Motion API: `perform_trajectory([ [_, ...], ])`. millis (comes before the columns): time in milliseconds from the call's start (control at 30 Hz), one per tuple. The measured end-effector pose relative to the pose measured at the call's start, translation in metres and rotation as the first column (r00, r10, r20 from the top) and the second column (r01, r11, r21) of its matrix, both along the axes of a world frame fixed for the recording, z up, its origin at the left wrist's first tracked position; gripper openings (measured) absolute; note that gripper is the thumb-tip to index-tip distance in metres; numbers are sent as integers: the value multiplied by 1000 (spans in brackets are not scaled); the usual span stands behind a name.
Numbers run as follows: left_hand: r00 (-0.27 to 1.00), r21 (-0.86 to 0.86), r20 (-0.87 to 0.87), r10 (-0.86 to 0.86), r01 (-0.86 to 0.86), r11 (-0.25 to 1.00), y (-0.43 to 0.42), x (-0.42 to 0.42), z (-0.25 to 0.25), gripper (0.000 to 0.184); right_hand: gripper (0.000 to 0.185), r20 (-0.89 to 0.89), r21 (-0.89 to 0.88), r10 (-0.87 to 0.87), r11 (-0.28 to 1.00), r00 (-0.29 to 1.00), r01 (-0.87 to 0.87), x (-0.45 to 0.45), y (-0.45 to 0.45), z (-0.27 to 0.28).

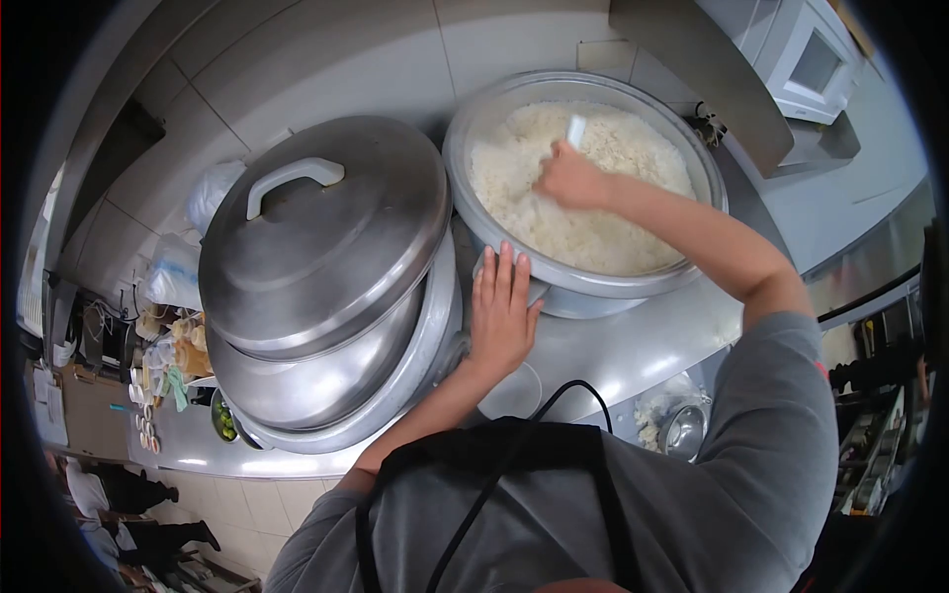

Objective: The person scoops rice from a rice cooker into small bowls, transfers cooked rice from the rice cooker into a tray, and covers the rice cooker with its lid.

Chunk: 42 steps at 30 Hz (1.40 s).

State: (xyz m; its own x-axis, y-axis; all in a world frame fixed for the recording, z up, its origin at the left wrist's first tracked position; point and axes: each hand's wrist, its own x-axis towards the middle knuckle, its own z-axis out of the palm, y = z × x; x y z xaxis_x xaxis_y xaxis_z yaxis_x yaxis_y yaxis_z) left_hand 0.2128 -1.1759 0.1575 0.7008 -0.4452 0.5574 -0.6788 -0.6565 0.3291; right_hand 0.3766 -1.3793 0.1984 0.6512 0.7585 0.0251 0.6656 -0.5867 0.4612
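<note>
Several left fingers (505, 282) stretch straight against the pot (593, 281); right fingers (560, 180) clasp a white handle (575, 129).

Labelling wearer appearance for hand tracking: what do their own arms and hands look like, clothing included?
Left hand and right hand: no gloves seen; the right is motion-blurred. Forearms bare, no watch visible. Short grey sleeves. Over the grey top: black apron-like straps and a thin black cord.

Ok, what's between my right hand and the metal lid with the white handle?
In the head view, some of the rice, then the pot's rim, lie between your right hand and the metal lid.
</note>
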Motion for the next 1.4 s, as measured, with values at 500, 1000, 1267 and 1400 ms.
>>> perform_trajectory([
  [500, 1000, 24, 9, 10, -10, 1000, 2, 0, -3, 68, 8, 76, 137, -213, 970, 974, 201, 103, 31, 11],
  [1000, 1000, 15, 3, 12, -12, 1000, 1, 0, 3, 66, 8, -146, 99, 119, 989, 982, -106, -34, 18, 35],
  [1267, 1000, 22, 6, 14, -14, 1000, 0, 1, 0, 63, 10, 417, 191, -485, 874, 769, 448, 106, -21, 63],
  [1400, 1000, 28, -13, 4, -3, 1000, 2, 3, 0, 63, 13, 461, 182, -534, 838, 708, 514, 139, -9, 28],
])
